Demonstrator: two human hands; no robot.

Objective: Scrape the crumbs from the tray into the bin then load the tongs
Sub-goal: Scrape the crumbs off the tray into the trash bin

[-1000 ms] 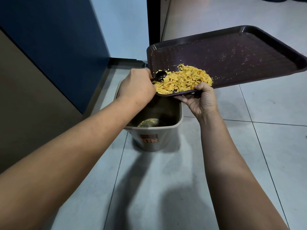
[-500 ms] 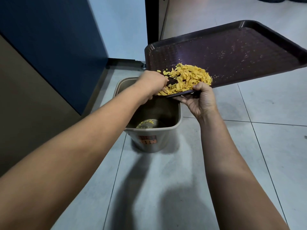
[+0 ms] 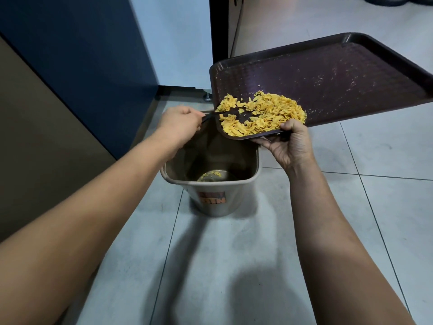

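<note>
Yellow crumbs (image 3: 262, 116) crowd the tray (image 3: 328, 73) corner over the bin (image 3: 210, 181). The right hand (image 3: 290, 144) grips that corner from below; the left hand (image 3: 180, 123) pinches a dark tool (image 3: 207, 118). A hard scrape or steeper tilt could spill crumbs past the bin onto the floor (image 3: 210, 266).

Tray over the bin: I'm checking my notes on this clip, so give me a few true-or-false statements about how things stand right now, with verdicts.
1. The right hand holds the tray by its lower edge. True.
2. The tray is wiped clean of crumbs. False: a yellow pile of crumbs sits at its low corner, with fine specks higher up.
3. The left hand grips a dark tool that reaches toward the tray's corner. True.
4. The bin is full to the brim. False: only a few crumbs lie at its bottom.
5. The tray lies flat on the floor. False: it is held tilted above the bin.
</note>
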